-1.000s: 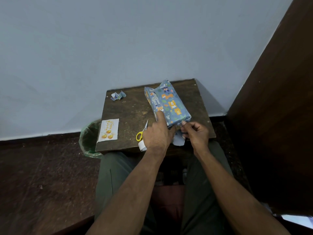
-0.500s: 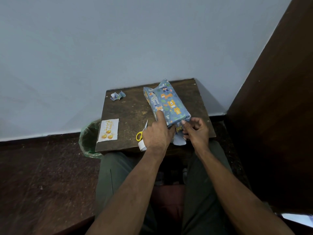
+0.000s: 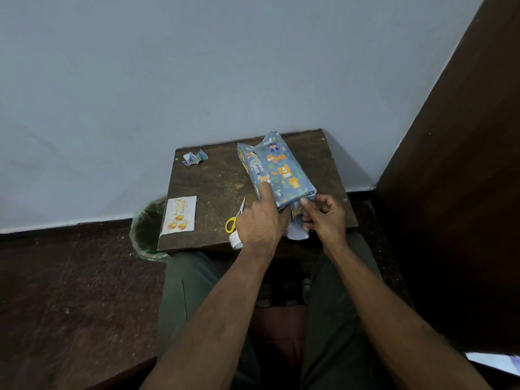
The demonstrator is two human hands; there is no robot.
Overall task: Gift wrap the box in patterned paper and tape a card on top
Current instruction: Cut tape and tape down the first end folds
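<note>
1. box point(image 3: 277, 171), wrapped in blue animal-patterned paper, lies on the small dark wooden worktop point(image 3: 219, 187), towards its right side, angled with its far end near the wall.
2. left hand point(image 3: 260, 225) steadies the box: the forefinger lies straight on the top face near the left edge, the other fingers tucked at the near end.
3. right hand point(image 3: 325, 218) has a closed grip, pinching the loose paper flap point(image 3: 297, 232) at the box's near end; white underside of the paper shows below.
4. card point(image 3: 180, 215) with gold lettering lies flat at the worktop's near left corner, well apart from the box.
5. yellow-handled scissors point(image 3: 235, 219) and a roll of tape point(image 3: 235, 240) sit just left of the left hand.
6. paper scrap point(image 3: 194, 158) lies at the far left corner.
</note>
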